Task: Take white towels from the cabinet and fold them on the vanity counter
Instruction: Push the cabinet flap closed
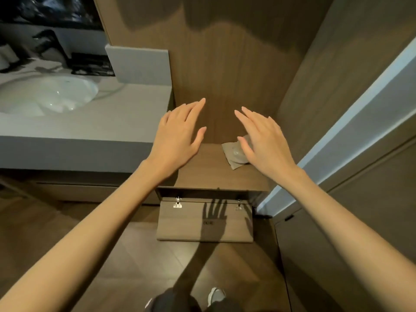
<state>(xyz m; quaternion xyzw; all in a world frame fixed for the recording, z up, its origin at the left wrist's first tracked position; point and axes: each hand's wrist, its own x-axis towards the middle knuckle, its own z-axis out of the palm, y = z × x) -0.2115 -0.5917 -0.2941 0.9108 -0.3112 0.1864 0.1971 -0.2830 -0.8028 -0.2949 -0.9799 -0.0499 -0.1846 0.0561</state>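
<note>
My left hand (179,135) and my right hand (262,140) are both stretched forward with straight, spread fingers, holding nothing. They hover over a wooden shelf (202,174) inside an open wooden cabinet niche. A small grey packet (231,155) lies on the shelf, partly hidden under my right hand. No white towel shows anywhere in view. The grey vanity counter (101,122) with a white sink basin (45,95) lies to the left of my left hand.
Below the shelf a wooden flap door (204,221) hangs open on two metal hinges. A tall wooden door panel (337,86) stands at the right. A dark tray (92,66) and a mirror (49,12) sit behind the sink. Wood floor lies below.
</note>
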